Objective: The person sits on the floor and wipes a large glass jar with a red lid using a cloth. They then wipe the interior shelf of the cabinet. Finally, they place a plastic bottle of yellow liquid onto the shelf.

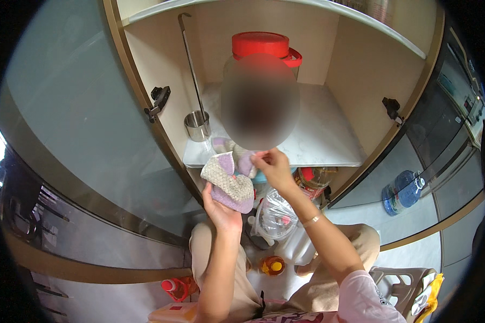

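Observation:
My left hand [223, 210] holds a folded cloth [230, 183] with a cream and a lilac side, in front of the cabinet shelf's edge. With thumb and fingertips, my right hand [273, 167] pinches a lilac part of a second cream-and-lilac cloth [246, 163], just right of the first one. Some of that cloth lies at the shelf's front. Behind stands a large jar with a red lid [260, 44]; a blurred oval hides most of its body. On the shelf's left is a long-handled steel ladle [198, 126], its cup down.
Glass-fronted cabinet doors [76, 101] flank me on both sides. Below the shelf are a plastic-wrapped container [279, 214], a white plastic jug [297, 246] and an oil bottle [273, 265]. A water bottle [402, 193] shows at right, a stool [404, 282] at lower right.

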`<state>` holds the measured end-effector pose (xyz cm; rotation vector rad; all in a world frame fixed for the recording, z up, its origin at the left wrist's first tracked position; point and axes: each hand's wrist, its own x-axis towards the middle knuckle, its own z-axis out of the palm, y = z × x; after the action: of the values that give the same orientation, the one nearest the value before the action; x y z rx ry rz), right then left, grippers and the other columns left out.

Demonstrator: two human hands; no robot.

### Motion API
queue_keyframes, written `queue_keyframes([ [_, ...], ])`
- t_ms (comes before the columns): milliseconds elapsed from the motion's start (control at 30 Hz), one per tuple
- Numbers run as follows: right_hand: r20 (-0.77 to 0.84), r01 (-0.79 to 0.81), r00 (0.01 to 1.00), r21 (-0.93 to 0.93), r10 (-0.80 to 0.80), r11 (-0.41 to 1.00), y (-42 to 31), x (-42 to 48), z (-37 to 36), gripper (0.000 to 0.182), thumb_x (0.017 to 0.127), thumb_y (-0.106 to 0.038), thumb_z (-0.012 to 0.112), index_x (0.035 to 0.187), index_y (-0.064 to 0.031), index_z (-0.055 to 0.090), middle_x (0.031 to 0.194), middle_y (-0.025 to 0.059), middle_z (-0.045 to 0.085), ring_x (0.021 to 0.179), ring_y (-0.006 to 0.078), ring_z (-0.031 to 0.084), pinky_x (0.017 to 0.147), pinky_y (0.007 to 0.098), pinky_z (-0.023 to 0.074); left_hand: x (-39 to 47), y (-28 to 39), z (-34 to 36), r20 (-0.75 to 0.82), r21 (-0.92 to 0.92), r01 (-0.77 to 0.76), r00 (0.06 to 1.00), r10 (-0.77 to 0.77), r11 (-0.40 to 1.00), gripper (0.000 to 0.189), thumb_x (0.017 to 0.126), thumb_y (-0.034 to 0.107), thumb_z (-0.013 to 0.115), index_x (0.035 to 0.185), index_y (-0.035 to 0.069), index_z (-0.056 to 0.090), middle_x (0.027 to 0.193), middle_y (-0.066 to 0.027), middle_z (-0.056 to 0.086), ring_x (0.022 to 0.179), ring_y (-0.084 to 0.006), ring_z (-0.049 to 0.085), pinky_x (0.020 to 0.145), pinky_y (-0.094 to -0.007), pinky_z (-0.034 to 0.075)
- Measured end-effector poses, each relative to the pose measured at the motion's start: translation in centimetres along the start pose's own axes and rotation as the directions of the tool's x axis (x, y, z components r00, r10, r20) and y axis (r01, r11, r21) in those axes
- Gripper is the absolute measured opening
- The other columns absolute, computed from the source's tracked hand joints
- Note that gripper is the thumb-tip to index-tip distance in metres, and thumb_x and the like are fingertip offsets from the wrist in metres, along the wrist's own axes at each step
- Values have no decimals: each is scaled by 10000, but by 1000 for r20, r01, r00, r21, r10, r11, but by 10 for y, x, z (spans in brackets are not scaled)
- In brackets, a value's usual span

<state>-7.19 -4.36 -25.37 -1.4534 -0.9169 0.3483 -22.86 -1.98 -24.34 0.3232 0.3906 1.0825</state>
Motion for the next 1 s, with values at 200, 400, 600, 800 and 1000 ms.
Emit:
queue_keyframes([
  [200,-51,118,988,-341,-143,933,-71,-43,-102,86,885,-75,632,918,-8,589,791,110,674,698,181,659,614,296,505,-2,-4,-3,-43,14,26,999,-26,1000,407,937,336,411,1210,58,528,1101,-93,596,990,-228,570,939,-398,432],
  [400,-88,158,957,-642,-277,751,-124,-60,-170,72,899,-68,585,910,3,573,766,148,641,671,184,636,616,294,494,2,-15,-9,-17,-28,108,994,-109,994,379,930,296,412,1182,50,553,1066,-94,610,965,-222,581,909,-404,452],
  [600,-223,-38,970,-541,-100,840,-125,-68,-216,107,971,-121,533,965,-17,505,782,16,564,710,61,489,624,217,424,-7,-24,-2,19,21,133,991,-133,991,395,926,310,433,1207,56,545,1125,-75,599,1017,-199,573,937,-379,440],
  [800,-197,-41,979,-411,-45,911,-125,-42,-229,135,988,-191,522,992,-56,512,812,-24,530,720,32,435,620,177,370,-5,-28,-1,-6,17,152,988,-152,988,373,944,280,398,1204,61,553,1098,-67,613,945,-196,591,892,-393,470],
  [1000,-72,113,977,-628,-202,770,-123,31,-242,152,954,-171,576,977,-30,524,766,31,571,710,76,502,620,239,426,-6,-34,7,-35,33,150,988,-149,988,376,947,286,396,1204,56,545,1087,-74,609,955,-201,587,888,-392,467],
])
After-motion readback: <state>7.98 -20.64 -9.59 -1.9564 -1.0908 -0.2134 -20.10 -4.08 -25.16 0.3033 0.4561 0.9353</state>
